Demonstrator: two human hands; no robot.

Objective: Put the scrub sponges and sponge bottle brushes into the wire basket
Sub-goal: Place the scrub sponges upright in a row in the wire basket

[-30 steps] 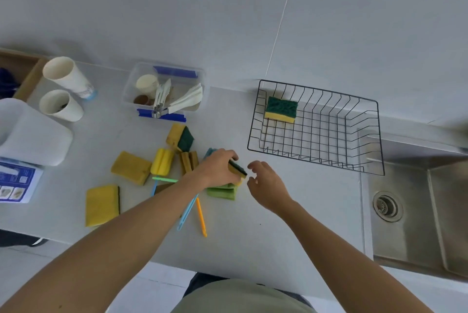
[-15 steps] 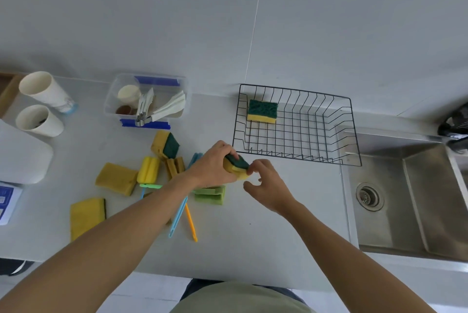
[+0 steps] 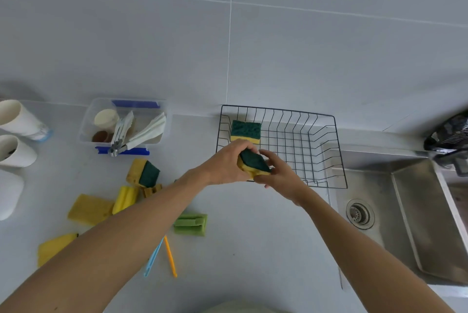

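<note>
Between the left hand and right hand a scrub sponge is pinched — both hands closed on it — just before the wire basket. Beyond them, one sponge is already lodged inside. Left of the hands, several sponges and bottle brushes are left on the counter — most of the work remains.

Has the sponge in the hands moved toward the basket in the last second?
Yes. The held sponge has gone from over the counter pile up to the front left rim of the wire basket, now gripped by both left hand and right hand.
</note>
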